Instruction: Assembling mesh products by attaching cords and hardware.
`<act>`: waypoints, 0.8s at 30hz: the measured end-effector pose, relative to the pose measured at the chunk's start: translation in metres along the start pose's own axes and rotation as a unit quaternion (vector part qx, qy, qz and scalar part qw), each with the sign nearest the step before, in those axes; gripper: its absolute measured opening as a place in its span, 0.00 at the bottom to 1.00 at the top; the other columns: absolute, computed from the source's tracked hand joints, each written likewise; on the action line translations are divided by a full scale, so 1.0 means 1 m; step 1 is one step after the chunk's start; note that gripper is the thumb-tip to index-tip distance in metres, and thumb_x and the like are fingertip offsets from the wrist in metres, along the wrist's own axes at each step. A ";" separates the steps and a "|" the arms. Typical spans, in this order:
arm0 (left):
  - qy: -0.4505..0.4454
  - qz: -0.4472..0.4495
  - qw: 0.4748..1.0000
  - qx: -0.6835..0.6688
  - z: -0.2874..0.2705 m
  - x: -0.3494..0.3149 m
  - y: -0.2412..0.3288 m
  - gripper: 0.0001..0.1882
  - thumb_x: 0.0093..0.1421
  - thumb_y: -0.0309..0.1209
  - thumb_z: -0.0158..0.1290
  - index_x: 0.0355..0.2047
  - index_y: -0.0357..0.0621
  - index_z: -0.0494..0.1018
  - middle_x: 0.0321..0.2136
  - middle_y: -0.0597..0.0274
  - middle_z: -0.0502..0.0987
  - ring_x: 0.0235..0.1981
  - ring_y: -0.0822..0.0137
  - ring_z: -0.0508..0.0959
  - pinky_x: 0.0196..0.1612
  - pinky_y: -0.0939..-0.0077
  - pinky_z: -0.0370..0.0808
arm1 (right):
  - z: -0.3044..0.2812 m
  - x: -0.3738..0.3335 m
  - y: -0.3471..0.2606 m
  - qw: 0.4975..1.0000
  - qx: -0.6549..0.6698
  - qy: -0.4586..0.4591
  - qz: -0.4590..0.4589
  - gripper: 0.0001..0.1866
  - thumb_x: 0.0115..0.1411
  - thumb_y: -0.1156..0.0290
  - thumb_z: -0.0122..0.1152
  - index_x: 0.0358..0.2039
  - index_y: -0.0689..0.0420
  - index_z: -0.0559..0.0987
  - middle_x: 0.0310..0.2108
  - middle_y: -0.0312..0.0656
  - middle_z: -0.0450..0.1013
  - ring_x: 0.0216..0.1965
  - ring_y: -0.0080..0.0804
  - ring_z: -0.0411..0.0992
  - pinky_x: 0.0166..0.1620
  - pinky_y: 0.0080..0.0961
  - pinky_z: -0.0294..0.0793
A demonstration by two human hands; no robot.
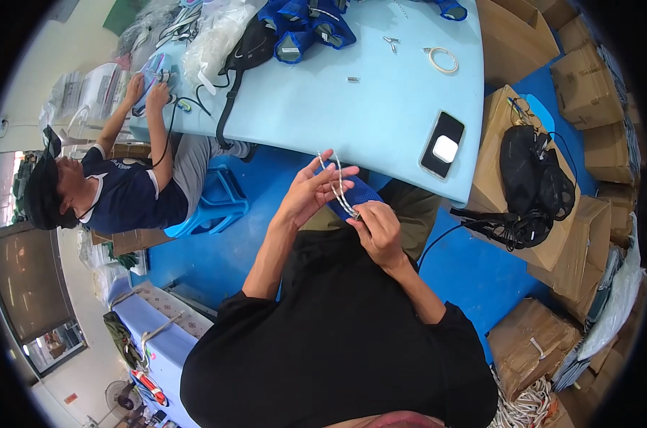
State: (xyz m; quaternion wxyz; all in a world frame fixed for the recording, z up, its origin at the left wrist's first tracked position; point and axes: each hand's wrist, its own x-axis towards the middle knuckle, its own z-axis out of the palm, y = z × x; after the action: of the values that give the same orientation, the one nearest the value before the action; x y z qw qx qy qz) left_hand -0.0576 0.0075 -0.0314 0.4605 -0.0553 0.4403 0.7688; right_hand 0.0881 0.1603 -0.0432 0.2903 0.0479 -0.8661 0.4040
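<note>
A thin white-and-dark speckled cord (pixel 342 187) runs in a loop between my two hands, above my lap. My left hand (pixel 311 190) is open, its fingers spread and the cord lying across or against them. With thumb and fingers closed, my right hand (pixel 380 234) pinches the lower end of the cord; a small dark piece at the pinch is too hidden to name. Beneath the cord a blue mesh item (pixel 360 194) lies on my lap, partly covered by my hands.
On the light blue table (pixel 302 107) lie a phone (pixel 442 145) with a white case on it, a cord ring (pixel 443 60), small metal pieces (pixel 390 44) and blue mesh bags (pixel 306 28). Cardboard boxes (pixel 587 85) stand at right. A co-worker (pixel 134 185) sits at left.
</note>
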 end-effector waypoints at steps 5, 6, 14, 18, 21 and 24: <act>0.021 0.094 0.994 0.052 0.004 -0.006 0.010 0.26 0.75 0.35 0.50 0.68 0.38 0.60 0.47 0.50 0.83 0.45 0.62 0.84 0.53 0.67 0.81 | -0.004 -0.002 0.001 0.999 -0.027 0.021 0.033 0.13 0.53 0.75 0.75 0.38 0.63 0.81 0.34 0.44 0.77 0.37 0.45 0.78 0.43 0.38 0.78; 0.022 0.108 0.989 0.094 0.009 -0.007 0.014 0.22 0.76 0.37 0.49 0.64 0.37 0.68 0.43 0.58 0.84 0.44 0.69 0.83 0.51 0.71 0.79 | -0.004 -0.001 0.002 0.999 -0.025 0.021 0.032 0.13 0.53 0.75 0.75 0.38 0.63 0.81 0.34 0.44 0.77 0.37 0.45 0.78 0.43 0.38 0.78; 0.008 0.171 0.972 0.163 0.016 -0.017 0.020 0.14 0.75 0.38 0.51 0.46 0.40 0.77 0.39 0.62 0.83 0.40 0.75 0.80 0.43 0.79 0.75 | -0.012 0.006 0.000 0.998 -0.031 0.007 0.059 0.15 0.52 0.73 0.75 0.38 0.63 0.82 0.38 0.46 0.78 0.41 0.48 0.78 0.46 0.40 0.77; 0.002 0.203 0.962 0.184 0.019 -0.024 0.024 0.12 0.74 0.35 0.52 0.44 0.38 0.77 0.38 0.59 0.83 0.40 0.73 0.81 0.44 0.77 0.77 | -0.018 0.029 -0.023 0.995 -0.085 -0.002 0.047 0.15 0.53 0.69 0.76 0.38 0.62 0.82 0.37 0.44 0.77 0.44 0.48 0.77 0.51 0.43 0.75; 0.000 0.214 0.958 0.193 0.036 -0.030 0.027 0.11 0.74 0.33 0.54 0.43 0.36 0.77 0.38 0.58 0.83 0.41 0.70 0.82 0.45 0.75 0.79 | -0.019 0.044 -0.034 0.994 -0.094 -0.025 0.039 0.12 0.56 0.70 0.73 0.38 0.63 0.82 0.37 0.46 0.77 0.44 0.48 0.76 0.51 0.44 0.74; -0.019 0.206 0.958 0.199 0.037 -0.031 0.028 0.11 0.73 0.32 0.54 0.44 0.34 0.78 0.39 0.56 0.83 0.42 0.68 0.82 0.46 0.74 0.80 | -0.010 0.037 -0.026 0.985 0.072 -0.077 0.140 0.07 0.64 0.75 0.65 0.41 0.64 0.83 0.30 0.44 0.78 0.35 0.40 0.77 0.41 0.35 0.74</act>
State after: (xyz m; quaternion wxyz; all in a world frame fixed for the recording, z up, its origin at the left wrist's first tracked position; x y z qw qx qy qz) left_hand -0.0494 0.0082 0.0238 0.3020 0.1437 0.5777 0.7446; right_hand 0.0704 0.1558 -0.0008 0.1593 -0.0218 -0.8526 0.4972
